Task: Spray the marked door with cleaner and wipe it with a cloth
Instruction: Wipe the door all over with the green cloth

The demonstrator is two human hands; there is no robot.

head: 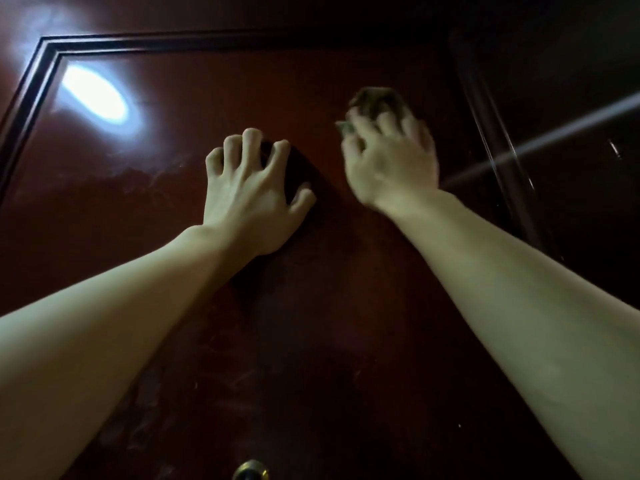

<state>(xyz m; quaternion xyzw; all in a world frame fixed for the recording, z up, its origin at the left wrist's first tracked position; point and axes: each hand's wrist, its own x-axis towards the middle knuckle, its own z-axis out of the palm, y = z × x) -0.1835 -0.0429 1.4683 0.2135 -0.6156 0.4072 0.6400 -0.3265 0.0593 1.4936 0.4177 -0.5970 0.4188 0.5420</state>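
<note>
Both hands up on the door [311, 306].
Left hand [247, 192] spread, fingertips pressing; right hand [389, 157], blurry, grips a bunched cloth [375, 100].

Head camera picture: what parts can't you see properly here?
- Crumpled greenish cloth: blurred by motion and mostly covered by the right hand, so its shape is unclear.
- Round brass door knob: cut off by the bottom edge.
- Glossy dark red wooden door: a bright light glare hides the upper left.
- Cleaner spray: not in view.
- Left hand: its palm faces the door, hidden.
</note>
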